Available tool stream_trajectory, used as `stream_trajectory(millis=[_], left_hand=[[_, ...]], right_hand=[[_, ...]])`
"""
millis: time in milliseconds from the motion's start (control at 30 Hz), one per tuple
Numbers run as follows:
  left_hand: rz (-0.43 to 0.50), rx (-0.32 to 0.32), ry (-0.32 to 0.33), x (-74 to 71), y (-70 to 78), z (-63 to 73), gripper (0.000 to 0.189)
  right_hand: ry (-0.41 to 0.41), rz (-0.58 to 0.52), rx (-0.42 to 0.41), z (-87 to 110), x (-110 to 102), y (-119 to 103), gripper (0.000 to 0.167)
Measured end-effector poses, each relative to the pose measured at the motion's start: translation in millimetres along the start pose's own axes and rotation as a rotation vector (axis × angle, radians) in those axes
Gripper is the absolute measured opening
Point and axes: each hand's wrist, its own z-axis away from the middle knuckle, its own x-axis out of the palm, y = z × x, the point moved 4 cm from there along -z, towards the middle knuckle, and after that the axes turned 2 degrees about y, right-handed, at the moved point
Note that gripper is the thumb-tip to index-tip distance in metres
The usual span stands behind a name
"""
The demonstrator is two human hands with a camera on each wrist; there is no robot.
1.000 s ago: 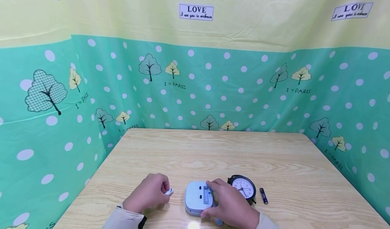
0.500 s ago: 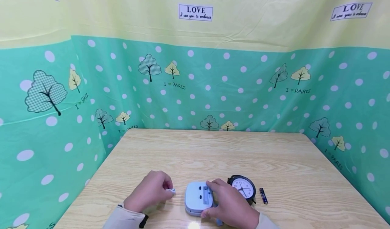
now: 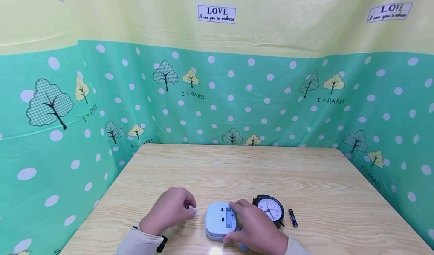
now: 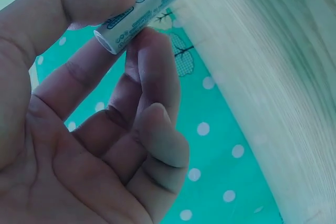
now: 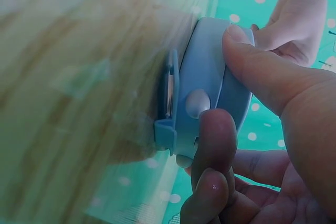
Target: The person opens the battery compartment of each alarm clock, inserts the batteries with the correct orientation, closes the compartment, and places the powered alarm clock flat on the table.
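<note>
Between the thumb and fingers of my left hand (image 3: 169,211) I pinch a white cylindrical battery (image 4: 144,11) with blue print, just above the table. My right hand (image 3: 255,226) grips the right side of a light-blue rounded-square device (image 3: 214,221), which lies with its battery compartment (image 3: 229,218) facing up and uncovered. The right wrist view shows the device's side, with a round pale button (image 5: 198,103) and a blue flap (image 5: 173,90) on its table side. A gap separates the battery from the device.
A black round alarm clock (image 3: 271,208) stands just behind my right hand, its face up and forward. Farther right a dark-blue battery (image 3: 293,218) lies on the wooden table (image 3: 237,168). A patterned green and yellow curtain (image 3: 203,96) borders the back and sides.
My left hand has moved slightly to the right and away from me, and the white battery has turned between its fingers. The right hand and the device have stayed put.
</note>
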Motion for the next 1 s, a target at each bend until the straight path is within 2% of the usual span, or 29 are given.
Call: stream_trajectory(millis=[133, 333, 500, 867, 1000], left_hand=[[0.012, 0.003, 0.032, -2.4, 3.4, -1.0, 0.013], [0.091, 0.000, 0.075, -5.3, 8.3, -2.5, 0.023], [0.109, 0.022, 0.107, -7.4, 13.2, -3.8, 0.028], [0.200, 0.040, 0.074, -8.5, 21.9, -4.1, 0.027], [0.195, 0.045, 0.067, -8.3, 25.2, -5.4, 0.025]], right_hand=[[0.005, 0.005, -0.009, 0.3, 0.3, 0.1, 0.109], [0.003, 0.001, -0.008, 0.1, 0.7, 0.3, 0.109], [0.008, 0.006, -0.012, 0.5, 0.4, 0.5, 0.109], [0.013, 0.018, -0.021, 2.1, -0.6, -0.1, 0.108], [0.014, 0.019, -0.025, 2.4, -0.3, -0.1, 0.108]])
